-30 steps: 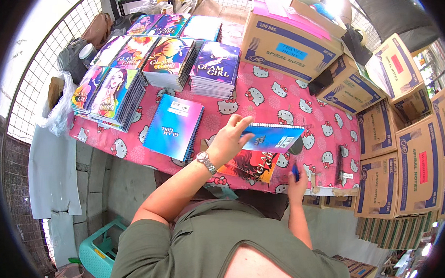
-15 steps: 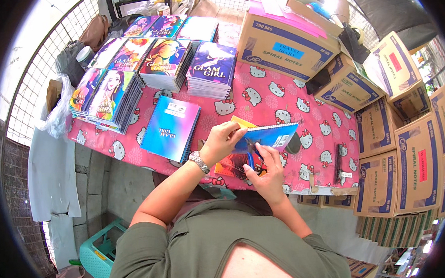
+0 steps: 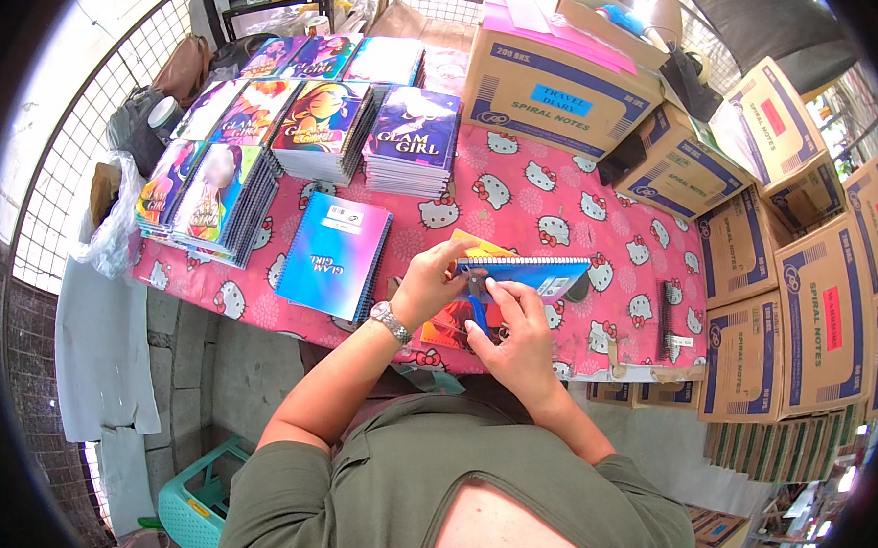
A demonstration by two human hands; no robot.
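My left hand, with a wristwatch, pinches the left end of a blue spiral notebook that I hold tilted, spiral edge up. In my right hand is a pair of blue-handled pliers. Their dark jaws are at the spiral's left end, close to my left fingertips. Under my hands lie more notebooks with orange and red covers, partly hidden. To the left rests a small pile of blue-purple spiral notebooks, back covers up.
Stacks of colourful notebooks cover the far left of the pink patterned table. A large carton stands at the back, and more cartons are piled on the right. A black spiral lies near the right edge. A teal stool is below left.
The pliers have shifted left along the spiral to its end near my left fingers. The notebook has tipped, showing less cover and more of its spiral edge.
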